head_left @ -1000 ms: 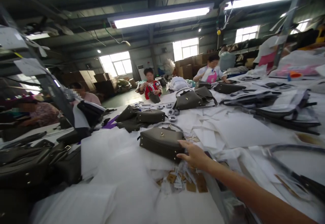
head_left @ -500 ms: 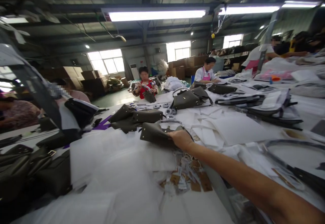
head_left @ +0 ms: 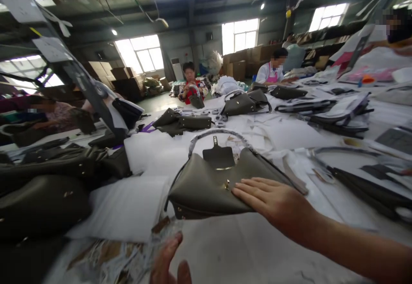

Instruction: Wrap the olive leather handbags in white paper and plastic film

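Observation:
A dark olive handbag (head_left: 206,185) with a wrapped hoop handle and a gold clasp lies flat on the white-covered table in front of me. My right hand (head_left: 273,202) rests flat on its right side, fingers stretched out. My left hand (head_left: 169,262) shows only partly at the bottom edge, fingers apart, close to a clear bag of brown paper tags (head_left: 128,258). It holds nothing that I can see.
More dark bags (head_left: 41,198) are heaped at the left and further bags (head_left: 183,123) lie mid-table. Straps and flat bag parts (head_left: 350,116) cover the right side. White wrapping sheets (head_left: 128,206) lie around. Other people (head_left: 189,84) work at the far end.
My right hand pulled the handbag from the middle of the table toward me and now lies flat on it. My left hand has come into view at the bottom.

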{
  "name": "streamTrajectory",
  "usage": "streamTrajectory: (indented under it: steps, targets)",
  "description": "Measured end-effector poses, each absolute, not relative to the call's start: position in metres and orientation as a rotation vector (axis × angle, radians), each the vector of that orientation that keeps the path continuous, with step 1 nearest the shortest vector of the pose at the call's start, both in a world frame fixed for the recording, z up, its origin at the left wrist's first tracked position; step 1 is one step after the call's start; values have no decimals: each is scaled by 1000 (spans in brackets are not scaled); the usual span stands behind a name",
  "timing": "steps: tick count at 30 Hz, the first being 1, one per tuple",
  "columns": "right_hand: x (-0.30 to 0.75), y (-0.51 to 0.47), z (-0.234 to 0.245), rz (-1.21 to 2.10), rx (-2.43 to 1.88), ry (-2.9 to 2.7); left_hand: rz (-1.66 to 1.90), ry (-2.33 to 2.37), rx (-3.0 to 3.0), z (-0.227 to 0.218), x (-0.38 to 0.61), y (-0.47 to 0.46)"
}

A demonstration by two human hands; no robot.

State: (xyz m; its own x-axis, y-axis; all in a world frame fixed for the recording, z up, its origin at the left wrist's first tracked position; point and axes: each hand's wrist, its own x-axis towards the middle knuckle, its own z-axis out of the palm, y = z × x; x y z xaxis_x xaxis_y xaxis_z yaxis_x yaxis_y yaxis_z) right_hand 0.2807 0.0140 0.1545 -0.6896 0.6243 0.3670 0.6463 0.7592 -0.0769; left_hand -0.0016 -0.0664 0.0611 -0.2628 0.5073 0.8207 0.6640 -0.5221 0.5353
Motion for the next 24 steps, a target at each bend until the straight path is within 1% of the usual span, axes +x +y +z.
streamTrajectory:
  steps: [1,3,6,8,11,13,15,20,24]
  targets:
    - [281,-4,136,4,-966,-2599,-1793,-1378,-1830,72,-6,-80]
    - [278,-36,94,141,-966,-2617,-1511,-1411,-2063,87,-8,-100]
    - [270,-72,42,225,-1003,-2661,-978,-1389,-2462,87,-2,-115]
    - [266,-87,28,271,-1051,-2680,-603,-1391,-2664,79,1,-117]
    - [268,-91,38,353,-1121,-2672,-175,-1385,-2815,66,1,-113]
    - [272,-85,49,390,-1100,-2696,-79,-1370,-2833,62,-1,-107]
    - [276,-76,50,417,-1032,-2746,-90,-1345,-2848,56,-3,-99]
    - [283,-71,9,398,-1012,-2760,-174,-1300,-2842,20,-12,-94]
    - [283,-83,-13,524,-1014,-2706,-207,-1329,-2890,-5,-16,-109]
